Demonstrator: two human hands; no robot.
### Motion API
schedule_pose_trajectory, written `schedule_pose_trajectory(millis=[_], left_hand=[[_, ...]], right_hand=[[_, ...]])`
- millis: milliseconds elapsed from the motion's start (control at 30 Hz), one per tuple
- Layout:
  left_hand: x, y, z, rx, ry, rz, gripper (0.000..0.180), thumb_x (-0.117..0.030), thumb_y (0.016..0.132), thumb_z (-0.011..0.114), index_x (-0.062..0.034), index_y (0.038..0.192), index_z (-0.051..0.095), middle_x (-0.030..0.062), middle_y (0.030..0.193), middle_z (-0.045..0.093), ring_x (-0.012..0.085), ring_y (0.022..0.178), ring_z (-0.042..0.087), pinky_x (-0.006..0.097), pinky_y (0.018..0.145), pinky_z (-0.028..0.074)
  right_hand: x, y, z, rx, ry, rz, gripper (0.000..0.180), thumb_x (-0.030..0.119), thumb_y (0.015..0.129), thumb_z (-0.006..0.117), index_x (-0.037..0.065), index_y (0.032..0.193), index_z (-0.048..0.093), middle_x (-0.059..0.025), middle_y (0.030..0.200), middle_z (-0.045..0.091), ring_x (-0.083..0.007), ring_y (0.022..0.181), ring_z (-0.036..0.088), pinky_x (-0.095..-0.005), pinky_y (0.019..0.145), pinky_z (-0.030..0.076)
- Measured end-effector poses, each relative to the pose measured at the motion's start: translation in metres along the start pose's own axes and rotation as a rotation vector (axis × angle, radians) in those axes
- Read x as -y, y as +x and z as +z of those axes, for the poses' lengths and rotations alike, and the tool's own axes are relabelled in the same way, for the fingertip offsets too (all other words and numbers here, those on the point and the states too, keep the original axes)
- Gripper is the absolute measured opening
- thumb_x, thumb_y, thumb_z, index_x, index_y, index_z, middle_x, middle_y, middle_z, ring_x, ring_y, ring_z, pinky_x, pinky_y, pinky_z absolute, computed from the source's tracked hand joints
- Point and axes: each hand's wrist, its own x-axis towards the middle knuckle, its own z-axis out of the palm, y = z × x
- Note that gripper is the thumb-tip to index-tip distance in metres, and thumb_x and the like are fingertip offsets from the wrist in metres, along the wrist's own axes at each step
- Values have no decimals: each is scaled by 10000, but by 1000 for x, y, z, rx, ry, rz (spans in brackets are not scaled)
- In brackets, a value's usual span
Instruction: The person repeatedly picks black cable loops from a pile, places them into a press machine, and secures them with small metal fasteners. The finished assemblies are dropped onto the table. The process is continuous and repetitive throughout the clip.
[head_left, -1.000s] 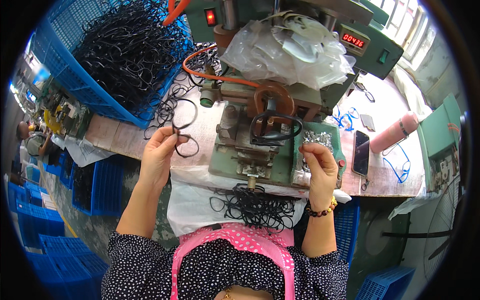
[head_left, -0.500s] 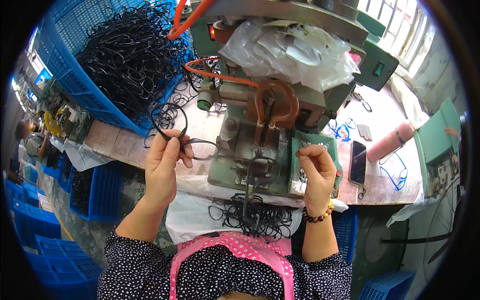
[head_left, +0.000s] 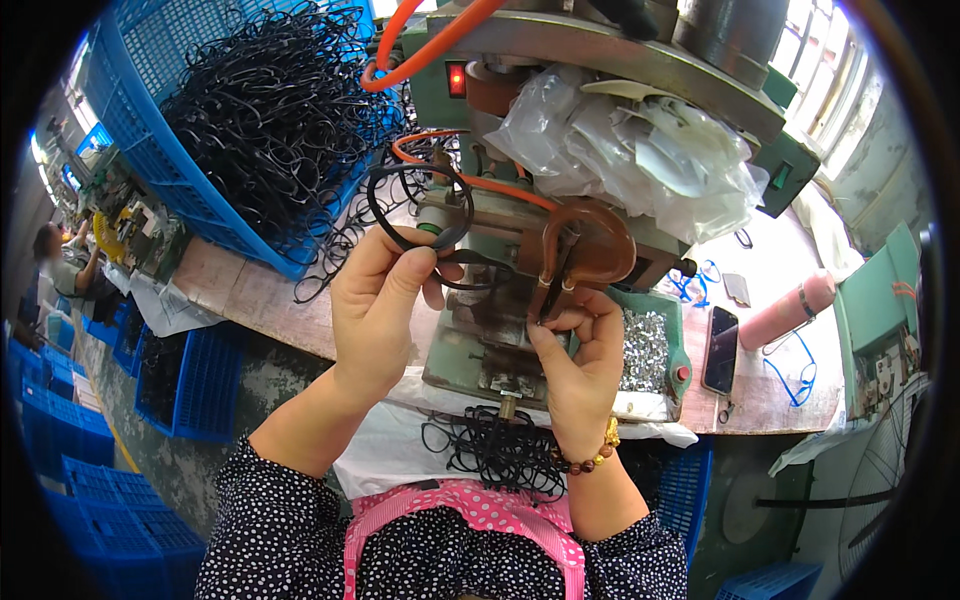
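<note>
My left hand (head_left: pixel 383 300) pinches a thin black strap (head_left: pixel 470 215) that curls into loops above and beside its fingers, in front of the press. My right hand (head_left: pixel 580 360) is closed, thumb against fingertips, at the tooling of the green press (head_left: pixel 470 350). Whatever lies in its fingertips is too small to make out. Just above them sits a brown U-shaped guard (head_left: pixel 620 250). Beside the right hand a green tray (head_left: pixel 678 340) holds many small shiny metal pieces (head_left: pixel 645 350). Below the press hangs a heap of black strap loops (head_left: pixel 490 450).
A blue basket (head_left: pixel 150 175) heaped with black straps (head_left: pixel 270 130) stands at the far left. On the table to the right lie a phone (head_left: pixel 720 350), a pink bottle (head_left: pixel 790 308) and blue cords (head_left: pixel 795 380). Clear plastic bags (head_left: pixel 640 140) hang on the press, near orange hoses (head_left: pixel 440 50).
My left hand has moved right and up with the black strap. My right hand has gone left from the tray to the press tooling. The strap hanging at the press front no longer shows there.
</note>
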Motion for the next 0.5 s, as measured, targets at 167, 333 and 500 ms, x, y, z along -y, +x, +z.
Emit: schedule_pose_trajectory(millis=[167,333,500], left_hand=[[-8,-8,2,21,59,-25,178,-63,999,530,17,1149,582,94,1002,684,108,839,638,230,678,499],[-12,-35,21,259,294,27,133,4,946,556,23,1059,625,86,895,656,167,752,645,285,647,509],[2,-30,35,343,477,66,99,-12,899,617,16,991,640,144,837,628,289,701,645,342,611,487]], right_hand=[[4,5,0,40,66,33,524,-83,844,652,5,1306,422,-44,1057,578,-129,981,550,-264,877,458],[7,7,-17,64,-149,-88,448,-75,843,643,-30,1259,480,-91,1060,627,-154,1024,591,-288,916,467],[13,-1,-43,-52,-122,-14,369,-61,878,609,-31,1239,536,-94,1080,633,-155,1036,591,-289,952,444]])
